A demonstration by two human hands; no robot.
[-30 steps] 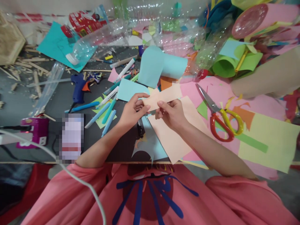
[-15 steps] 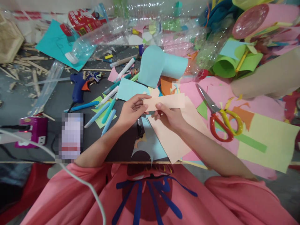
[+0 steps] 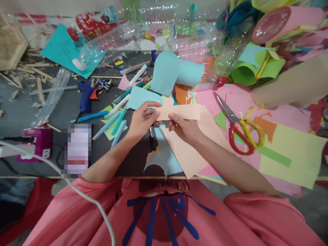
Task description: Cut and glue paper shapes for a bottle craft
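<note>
A pale peach paper strip (image 3: 186, 111) lies roughly level between my two hands. My left hand (image 3: 143, 119) pinches its left end, thumb on top. With thumb in front and fingers behind, my right hand (image 3: 184, 128) grips the strip's lower edge near its middle, and the right end sticks out free. Under my right hand lies a larger peach sheet (image 3: 194, 147). A black marker (image 3: 153, 138) rests just below my left fingers. Beyond the hands are a light blue sheet (image 3: 143, 97) and a light blue paper shape (image 3: 166, 73).
Scissors (image 3: 234, 124) with red and yellow handles lie to the right on pink paper. Several pens (image 3: 110, 124), a blue glue gun (image 3: 86, 97), a phone (image 3: 78, 148) and a purple power socket (image 3: 38, 143) are on the left. Clear plastic bottles (image 3: 110, 39) line the back.
The strip and both hands have shifted very slightly to the left. The strip now sits a little flatter. Both hands keep their hold on it.
</note>
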